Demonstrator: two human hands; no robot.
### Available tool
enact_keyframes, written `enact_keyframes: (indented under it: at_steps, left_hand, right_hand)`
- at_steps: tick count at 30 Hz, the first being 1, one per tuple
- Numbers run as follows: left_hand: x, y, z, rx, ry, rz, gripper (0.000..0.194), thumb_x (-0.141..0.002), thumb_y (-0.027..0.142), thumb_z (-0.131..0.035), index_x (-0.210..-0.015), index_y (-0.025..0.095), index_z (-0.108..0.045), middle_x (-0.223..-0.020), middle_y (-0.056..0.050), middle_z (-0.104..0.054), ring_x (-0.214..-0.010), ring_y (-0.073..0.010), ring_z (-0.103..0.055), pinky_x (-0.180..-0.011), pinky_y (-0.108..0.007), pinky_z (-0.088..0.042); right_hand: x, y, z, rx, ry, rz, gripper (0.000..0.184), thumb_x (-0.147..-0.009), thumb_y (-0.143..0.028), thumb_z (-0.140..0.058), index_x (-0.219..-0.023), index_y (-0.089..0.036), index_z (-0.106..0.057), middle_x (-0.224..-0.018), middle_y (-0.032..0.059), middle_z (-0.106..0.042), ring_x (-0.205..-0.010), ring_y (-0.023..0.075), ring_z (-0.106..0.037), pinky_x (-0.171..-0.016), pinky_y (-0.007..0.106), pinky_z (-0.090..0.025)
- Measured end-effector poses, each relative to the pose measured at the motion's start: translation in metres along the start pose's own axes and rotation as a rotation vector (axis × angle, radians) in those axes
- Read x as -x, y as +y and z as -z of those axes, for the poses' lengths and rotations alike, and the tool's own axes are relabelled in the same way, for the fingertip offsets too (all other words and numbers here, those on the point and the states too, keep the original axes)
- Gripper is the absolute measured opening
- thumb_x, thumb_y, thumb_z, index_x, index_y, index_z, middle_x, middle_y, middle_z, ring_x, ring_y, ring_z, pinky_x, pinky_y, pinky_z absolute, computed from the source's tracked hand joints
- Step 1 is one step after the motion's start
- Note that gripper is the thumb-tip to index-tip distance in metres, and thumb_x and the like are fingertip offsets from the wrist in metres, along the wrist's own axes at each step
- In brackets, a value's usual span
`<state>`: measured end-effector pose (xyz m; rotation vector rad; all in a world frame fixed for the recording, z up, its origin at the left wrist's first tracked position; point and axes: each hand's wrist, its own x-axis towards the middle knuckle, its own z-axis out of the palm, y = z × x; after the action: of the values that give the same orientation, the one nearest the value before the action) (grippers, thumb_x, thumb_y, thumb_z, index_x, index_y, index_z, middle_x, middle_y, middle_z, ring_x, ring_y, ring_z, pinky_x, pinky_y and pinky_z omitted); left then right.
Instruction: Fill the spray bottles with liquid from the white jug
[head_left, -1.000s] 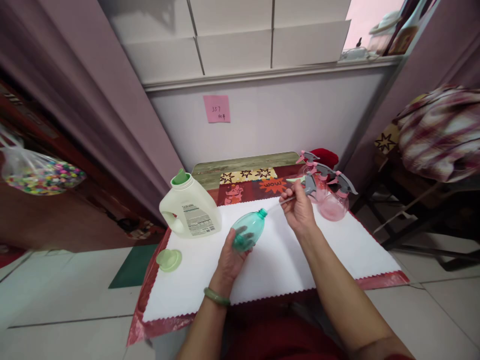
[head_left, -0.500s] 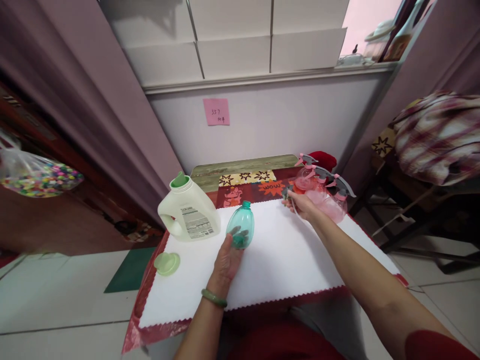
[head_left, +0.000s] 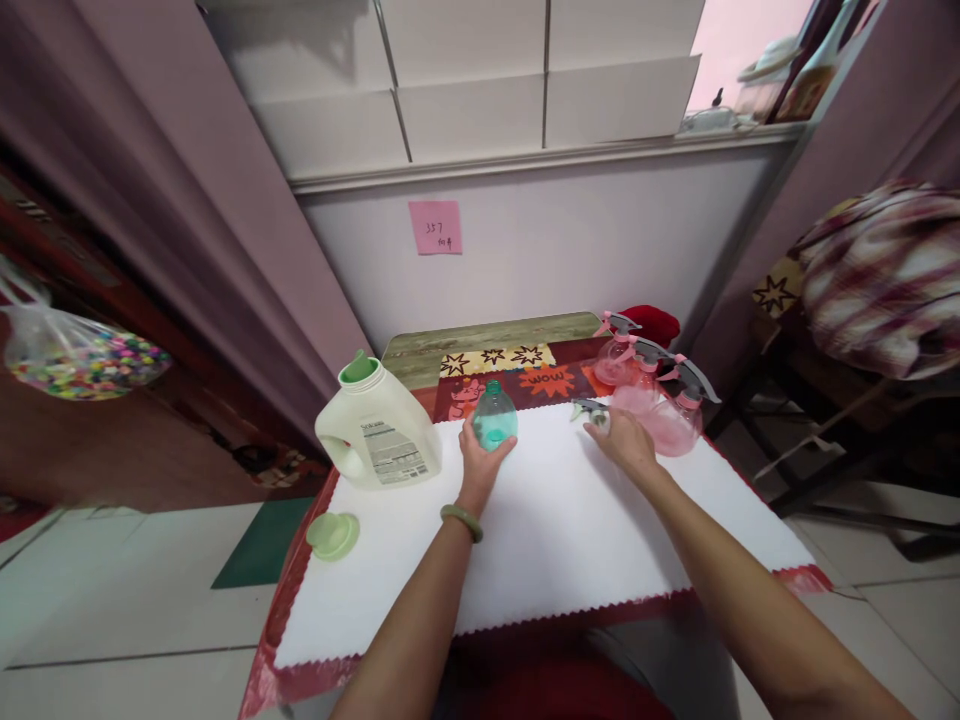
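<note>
My left hand (head_left: 480,462) is wrapped round a clear teal bottle (head_left: 495,415) with an uncapped neck, upright over the far middle of the white mat (head_left: 555,530). Farther right, my right hand (head_left: 627,442) grips a grey and green trigger spray head (head_left: 591,410) low at the mat; its tube is hidden from view. Just beyond that hand stand several pink spray bottles (head_left: 673,425) with grey and pink triggers. To the left of the teal bottle is a white detergent jug (head_left: 386,440) with a green spout, and its light green cap (head_left: 333,536) lies in front.
A red patterned cloth (head_left: 517,383) covers the table under the mat. Behind stands a pale wall with a pink note (head_left: 436,228). A bag of coloured beads (head_left: 86,355) hangs at left; plaid fabric (head_left: 889,275) is piled at right.
My left hand has moved the teal bottle away from me and turned it more upright. My right hand has shifted slightly right and lowered the spray head toward the mat.
</note>
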<state>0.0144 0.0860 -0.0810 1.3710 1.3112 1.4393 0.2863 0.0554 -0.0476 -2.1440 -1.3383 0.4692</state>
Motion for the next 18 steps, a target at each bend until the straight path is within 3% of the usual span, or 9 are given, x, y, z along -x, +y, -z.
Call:
enact_keyframes:
  at_steps: [3,5,11,18]
  left_hand:
    - [-0.006,-0.005,-0.012,-0.104,0.000,-0.021,0.088,-0.061,0.033,-0.089,-0.138,0.027,-0.046,-0.140,-0.012,-0.050,-0.136,-0.0307,-0.046,-0.117,-0.050,-0.034]
    - [-0.007,-0.006,-0.021,-0.161,-0.013,-0.019,0.087,-0.060,0.031,-0.089,-0.136,0.027,-0.046,-0.139,-0.011,-0.052,-0.135,-0.0321,-0.047,-0.116,-0.052,-0.033]
    - [-0.002,-0.005,-0.037,-0.284,-0.009,0.029,0.081,-0.056,0.032,-0.091,-0.126,0.024,-0.051,-0.131,-0.016,-0.059,-0.138,-0.0430,-0.043,-0.118,-0.059,-0.017]
    - [0.002,-0.008,-0.039,-0.256,-0.026,0.048,0.081,-0.056,0.039,-0.093,-0.126,0.025,-0.054,-0.134,-0.017,-0.059,-0.141,-0.0433,-0.040,-0.120,-0.054,-0.013]
  right_hand:
    - [0.031,-0.003,-0.008,0.018,0.093,0.203,0.048,-0.091,-0.049,-0.059,-0.129,-0.021,-0.064,-0.138,0.0147,-0.065,-0.122,0.0330,-0.064,-0.091,0.041,-0.051]
    - [0.049,-0.005,-0.016,-0.058,0.101,0.245,0.047,-0.092,-0.051,-0.057,-0.128,-0.021,-0.065,-0.135,0.0131,-0.068,-0.114,0.0309,-0.068,-0.088,0.041,-0.053]
    - [0.075,-0.007,-0.044,-0.354,-0.097,0.126,0.035,-0.089,-0.049,-0.061,-0.110,-0.025,-0.074,-0.097,0.0056,-0.079,-0.084,0.0243,-0.074,-0.079,0.036,-0.054]
    - [0.083,-0.006,-0.056,-0.274,-0.049,0.127,0.029,-0.090,-0.047,-0.058,-0.103,-0.028,-0.075,-0.092,0.0028,-0.078,-0.080,0.0233,-0.071,-0.073,0.035,-0.051]
